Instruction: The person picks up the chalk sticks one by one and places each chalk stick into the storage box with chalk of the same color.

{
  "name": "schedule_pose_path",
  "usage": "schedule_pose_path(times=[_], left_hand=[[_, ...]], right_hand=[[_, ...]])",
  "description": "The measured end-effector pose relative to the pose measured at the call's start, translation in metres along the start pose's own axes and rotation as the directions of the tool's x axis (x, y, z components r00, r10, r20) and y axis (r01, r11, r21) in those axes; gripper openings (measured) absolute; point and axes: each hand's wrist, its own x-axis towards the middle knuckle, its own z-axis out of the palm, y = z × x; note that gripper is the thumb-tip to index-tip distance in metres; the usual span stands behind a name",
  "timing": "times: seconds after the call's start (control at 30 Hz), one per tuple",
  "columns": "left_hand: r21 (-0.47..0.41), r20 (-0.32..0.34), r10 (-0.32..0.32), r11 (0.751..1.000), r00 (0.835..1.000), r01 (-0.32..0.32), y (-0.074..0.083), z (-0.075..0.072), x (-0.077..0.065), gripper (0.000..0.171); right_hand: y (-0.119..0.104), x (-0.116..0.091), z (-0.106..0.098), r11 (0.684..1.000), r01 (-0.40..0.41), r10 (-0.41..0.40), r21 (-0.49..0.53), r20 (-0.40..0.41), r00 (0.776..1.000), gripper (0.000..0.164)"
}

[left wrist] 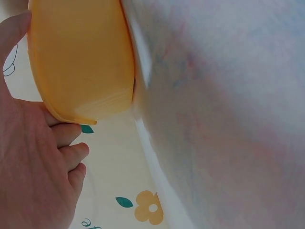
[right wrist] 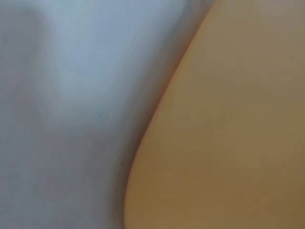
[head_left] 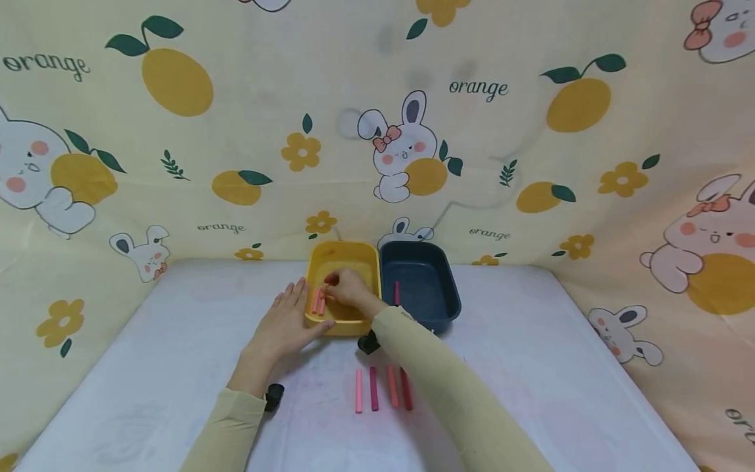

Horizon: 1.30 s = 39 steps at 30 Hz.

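Note:
My left hand rests against the left side of a yellow bin, fingers straight and thumb along its front rim. In the left wrist view that hand touches the edge of the yellow bin. My right hand reaches into the bin, curled fingertips pinching the upper end of a pink stick. Another pink stick lies beside it in the bin. The fingertips are small in the head view. The right wrist view has only the bin's blurred wall.
A dark blue bin stands touching the yellow one on the right, with a dark pink stick inside. In front, a light pink stick, a magenta stick, a coral stick and a red stick lie on the white table.

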Motion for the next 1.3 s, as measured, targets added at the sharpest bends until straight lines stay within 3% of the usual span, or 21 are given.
schedule_pose_path(times=[0.23, 0.53, 0.87, 1.3], left_hand=[[0.002, -0.004, -0.009, 1.0, 1.0, 0.009, -0.002, -0.001, 0.0, 0.11], [-0.006, -0.001, -0.021, 1.0, 1.0, 0.021, -0.001, -0.001, -0.001, 0.112], [-0.012, -0.022, -0.027, 1.0, 0.999, 0.027, -0.001, 0.004, -0.005, 0.111], [0.004, -0.019, -0.026, 1.0, 0.999, 0.026, 0.003, 0.005, -0.003, 0.111]], right_hand=[[-0.012, -0.01, -0.005, 0.997, 0.034, -0.033, 0.072, -0.022, 0.999, 0.025], [-0.021, -0.031, -0.017, 0.989, 0.131, -0.127, 0.069, -0.056, 0.99, 0.024], [-0.015, -0.064, -0.038, 0.962, 0.236, -0.224, 0.137, -0.098, 0.97, 0.028], [0.007, -0.114, -0.069, 0.956, 0.252, -0.213, 0.148, -0.238, 0.948, 0.025]])
